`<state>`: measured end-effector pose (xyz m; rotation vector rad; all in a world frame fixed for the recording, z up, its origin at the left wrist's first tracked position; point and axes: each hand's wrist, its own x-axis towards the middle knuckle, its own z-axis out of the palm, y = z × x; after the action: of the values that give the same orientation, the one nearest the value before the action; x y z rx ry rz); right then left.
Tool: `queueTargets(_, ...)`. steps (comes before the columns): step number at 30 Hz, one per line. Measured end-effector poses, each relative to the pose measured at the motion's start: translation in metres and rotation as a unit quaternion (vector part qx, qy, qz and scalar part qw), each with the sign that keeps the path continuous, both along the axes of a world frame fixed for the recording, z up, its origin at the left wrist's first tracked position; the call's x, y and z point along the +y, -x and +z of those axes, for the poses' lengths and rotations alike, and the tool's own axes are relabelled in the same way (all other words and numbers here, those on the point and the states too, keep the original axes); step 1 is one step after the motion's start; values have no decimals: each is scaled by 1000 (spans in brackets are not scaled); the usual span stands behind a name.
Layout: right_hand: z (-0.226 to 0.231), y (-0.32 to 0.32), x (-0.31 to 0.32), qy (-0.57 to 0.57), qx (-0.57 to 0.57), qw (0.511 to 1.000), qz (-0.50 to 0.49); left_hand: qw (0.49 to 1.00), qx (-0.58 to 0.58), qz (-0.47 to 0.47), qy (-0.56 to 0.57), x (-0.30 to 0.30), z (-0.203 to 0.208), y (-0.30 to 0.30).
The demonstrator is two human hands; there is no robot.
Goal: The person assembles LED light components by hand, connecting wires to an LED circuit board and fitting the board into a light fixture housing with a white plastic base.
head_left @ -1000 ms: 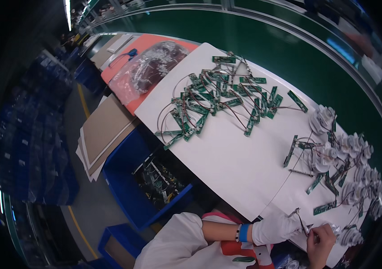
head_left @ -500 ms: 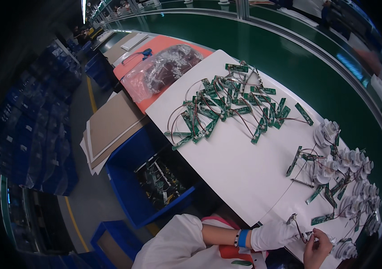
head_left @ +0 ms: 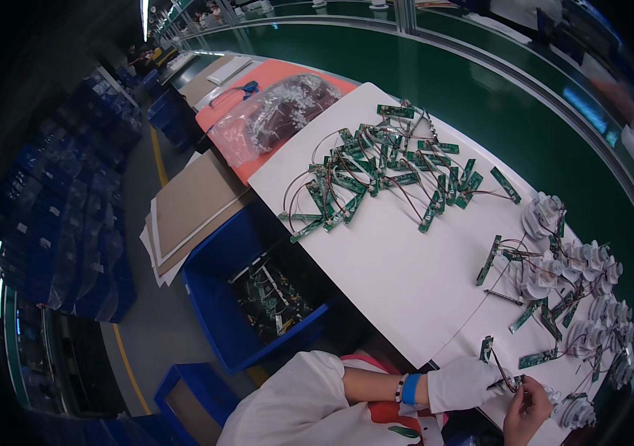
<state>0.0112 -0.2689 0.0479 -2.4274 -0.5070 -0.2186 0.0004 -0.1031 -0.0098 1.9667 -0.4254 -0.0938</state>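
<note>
a white tabletop [head_left: 384, 275] bears green circuit boards [head_left: 404, 179], white parts [head_left: 590, 336].

Small green circuit board [head_left: 486, 348], curved dark wires [head_left: 500, 367] between it and right hand [head_left: 528, 410].

Bright tabletop [head_left: 384, 267], dim left, curved edges

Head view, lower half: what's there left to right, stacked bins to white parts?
Stacked blue bins, blue bin of circuit boards, blue wristband, gloved left hand, bare right hand, white round parts.
</note>
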Motion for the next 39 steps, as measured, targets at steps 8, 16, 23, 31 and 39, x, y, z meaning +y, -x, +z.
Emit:
queueTargets(8, -9, -2, -7, 29, -30, 999, 14, 997, 42, -63, 30, 9, 4, -14)
queueTargets(16, -10, -8, -4, 6, -30, 999, 25, 994, 83, -60, 23, 8, 10, -26)
queueTargets(23, -11, 1, -2, -34, -12, 999, 26, 992, 86, -87, 25, 7, 3, -17)
queueTargets(31, -5, -1, -2, -27, 18, 996, -80, 982, -168, -81, 5, 0, -12, -19)
queueTargets(39, -5, -18, 6, -64, 21, 996, -51, 997, 58, 22, 47, 3, -2, -18)
